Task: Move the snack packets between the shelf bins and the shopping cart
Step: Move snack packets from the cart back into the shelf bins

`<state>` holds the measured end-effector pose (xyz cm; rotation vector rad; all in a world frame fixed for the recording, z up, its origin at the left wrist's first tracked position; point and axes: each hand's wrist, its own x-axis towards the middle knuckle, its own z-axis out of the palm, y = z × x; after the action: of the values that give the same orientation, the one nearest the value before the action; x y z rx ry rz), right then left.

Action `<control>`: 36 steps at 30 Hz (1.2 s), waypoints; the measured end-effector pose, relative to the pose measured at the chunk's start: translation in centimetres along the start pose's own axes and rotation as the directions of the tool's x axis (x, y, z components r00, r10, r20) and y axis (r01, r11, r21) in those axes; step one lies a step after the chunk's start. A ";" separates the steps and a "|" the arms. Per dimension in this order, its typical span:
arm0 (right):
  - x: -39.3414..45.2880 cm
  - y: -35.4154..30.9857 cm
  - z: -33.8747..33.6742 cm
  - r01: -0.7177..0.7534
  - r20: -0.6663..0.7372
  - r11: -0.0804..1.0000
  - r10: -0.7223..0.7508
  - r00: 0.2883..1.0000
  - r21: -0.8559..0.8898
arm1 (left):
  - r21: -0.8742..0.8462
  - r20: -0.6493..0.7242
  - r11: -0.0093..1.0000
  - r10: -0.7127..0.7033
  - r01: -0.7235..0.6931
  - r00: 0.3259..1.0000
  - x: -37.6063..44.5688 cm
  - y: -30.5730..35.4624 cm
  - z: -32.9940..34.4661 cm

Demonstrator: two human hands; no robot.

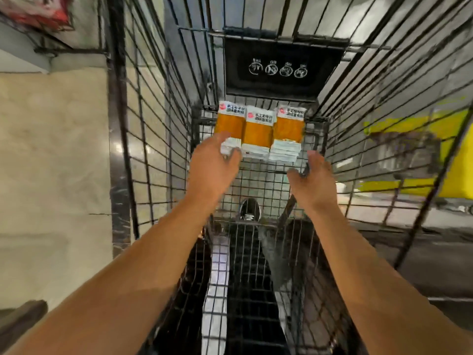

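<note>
Left hand: the left hand (213, 163) reaches down into the shopping cart (153, 139), its fingers bent over the near white edge of the leftmost snack packet (229, 125); they touch it, but blur hides whether they truly grip it.
Right hand: the right hand (313, 175) is just beside the right end of the row, fingers loosely spread and relaxed, holding nothing, its thumb pointing in toward the packets and apart from them.
Snack packets: three orange packets with white ends lie side by side on the wire floor at the far end of the cart, touching or slightly overlapping one another; the middle packet (258, 133) sits a little nearer than the right packet (289, 129). More white edges show under their near ends, so they seem to lie on a stack, though I cannot count it.
Cart: black wire sides rise on both sides of the arms; a black panel (281, 67) with four small round white symbols hangs on the far wall just above the packets.
Below the cart: a dark shoe (249, 208) shows through the mesh floor between the forearms.
Surroundings: pale stone floor (51, 149) to the left, a yellow shape (455, 149) behind the right wires.
</note>
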<state>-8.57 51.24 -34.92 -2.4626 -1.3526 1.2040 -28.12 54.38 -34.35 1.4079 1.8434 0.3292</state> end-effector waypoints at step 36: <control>2.3 1.2 2.1 -0.157 -0.004 0.844 0.185 0.983 0.513 | -0.316 0.056 0.888 -0.333 0.333 0.941 1.1 -1.8 1.6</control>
<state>-8.48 51.66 -38.21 -2.2310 -0.6795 1.3127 -28.35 54.34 -36.92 0.8516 1.8902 0.4302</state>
